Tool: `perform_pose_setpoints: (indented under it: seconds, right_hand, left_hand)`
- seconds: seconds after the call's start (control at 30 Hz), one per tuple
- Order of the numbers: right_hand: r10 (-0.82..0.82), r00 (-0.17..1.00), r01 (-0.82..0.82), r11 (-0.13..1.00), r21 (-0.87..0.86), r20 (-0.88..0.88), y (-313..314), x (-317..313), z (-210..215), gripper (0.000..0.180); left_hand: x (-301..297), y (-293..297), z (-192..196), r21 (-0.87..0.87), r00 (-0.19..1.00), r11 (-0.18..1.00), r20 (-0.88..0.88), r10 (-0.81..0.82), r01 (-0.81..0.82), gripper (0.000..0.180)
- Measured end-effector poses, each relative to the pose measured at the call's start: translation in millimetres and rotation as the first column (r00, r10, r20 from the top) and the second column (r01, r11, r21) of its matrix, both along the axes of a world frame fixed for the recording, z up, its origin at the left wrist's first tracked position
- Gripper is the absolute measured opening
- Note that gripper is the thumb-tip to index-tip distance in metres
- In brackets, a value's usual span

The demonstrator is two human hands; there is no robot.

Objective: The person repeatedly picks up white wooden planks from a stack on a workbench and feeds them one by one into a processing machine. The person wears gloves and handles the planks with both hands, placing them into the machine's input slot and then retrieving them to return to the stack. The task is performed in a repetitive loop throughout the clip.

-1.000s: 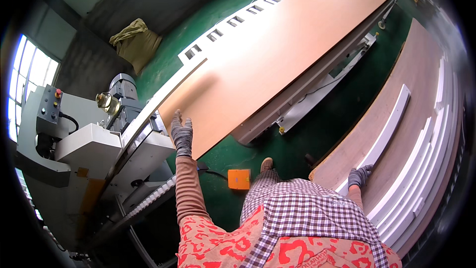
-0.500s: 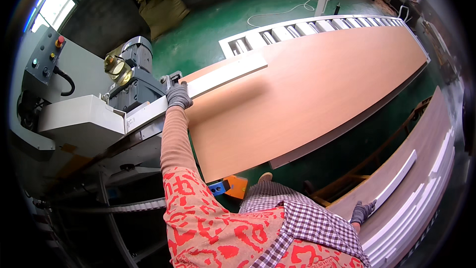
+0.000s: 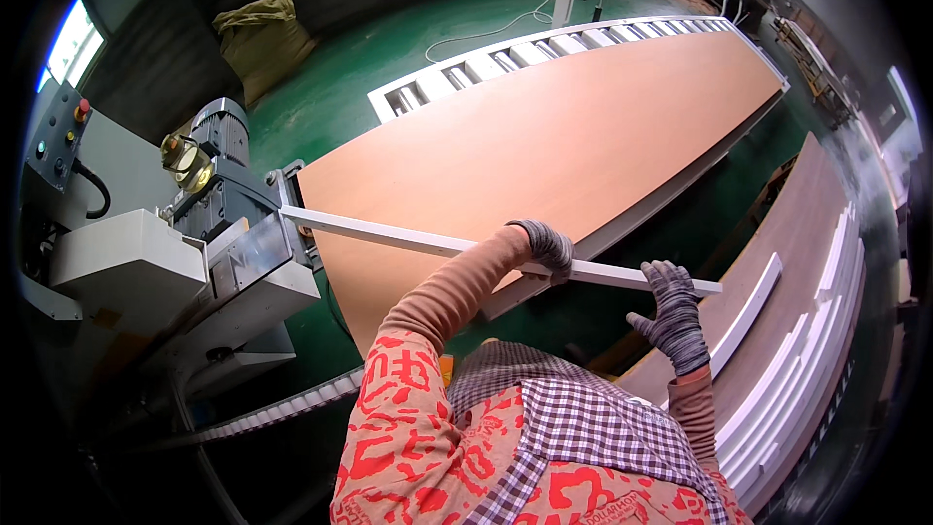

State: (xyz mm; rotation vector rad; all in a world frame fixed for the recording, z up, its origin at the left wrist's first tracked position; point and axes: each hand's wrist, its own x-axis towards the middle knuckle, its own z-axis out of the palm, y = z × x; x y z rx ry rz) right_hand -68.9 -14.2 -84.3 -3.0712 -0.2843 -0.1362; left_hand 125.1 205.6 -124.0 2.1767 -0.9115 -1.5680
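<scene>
A long white strip point(image 3: 394, 230) slants across from the machine side to the stack on my right. My left hand point(image 3: 547, 251) is closed around it past its middle, over the near edge of the wood-coloured panel point(image 3: 544, 156). Close to the strip's right end, my right hand point(image 3: 673, 316) lays stretched fingers across it, with the thumb held apart below. Both hands wear grey striped gloves. The strip's left end lies by the metal edge of the machine point(image 3: 258, 258).
Beyond the panel runs a white roller conveyor point(image 3: 476, 73). Several white strips point(image 3: 792, 384) lie on a brown board point(image 3: 719, 311) at the right. A motor point(image 3: 222, 126) and a control box point(image 3: 58, 136) stand left. A bulging sack point(image 3: 262, 39) sits on the green floor point(image 3: 389, 49).
My left hand has moved right from the machine's edge with the strip, which now slants toward me. My right hand has risen from the stack onto the strip. The view has shifted.
</scene>
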Motion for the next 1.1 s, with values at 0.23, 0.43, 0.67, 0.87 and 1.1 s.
perform_pose_setpoints:
  seconds: [0.23, 0.43, 0.67, 0.87, 1.1]
  right_hand:
    - [-0.263, 0.868, 0.361, 0.917, 0.172, -0.421, -45, -97, -22, 0.056]
    - [-0.189, 0.686, 0.707, 0.401, 0.582, -0.703, -55, -223, -58, 0.060]
    - [-0.475, 0.527, 0.783, -0.050, 0.620, -0.704, -47, -335, -78, 0.064]
    - [-0.864, 0.255, 0.662, -0.172, 0.730, -0.435, -70, -387, -111, 0.077]
    - [-0.896, -0.156, 0.652, -0.410, 0.638, -0.416, -165, -464, -175, 0.092]
  left_hand:
    - [-54, -112, -11, -0.007, 0.874, 0.885, -0.152, -0.461, 0.466, 0.042]
    - [-86, -185, 19, -0.411, 0.796, 0.748, 0.550, -0.252, 0.521, 0.019]
    - [-142, -192, -26, -0.838, 0.876, 0.343, -0.283, 0.392, -0.424, 0.033]
    - [-233, -190, -83, -0.637, 0.860, 0.589, -0.449, 0.243, -0.498, 0.026]
    - [-298, -190, -109, -0.498, 0.907, 0.825, -0.419, 0.042, -0.268, 0.026]
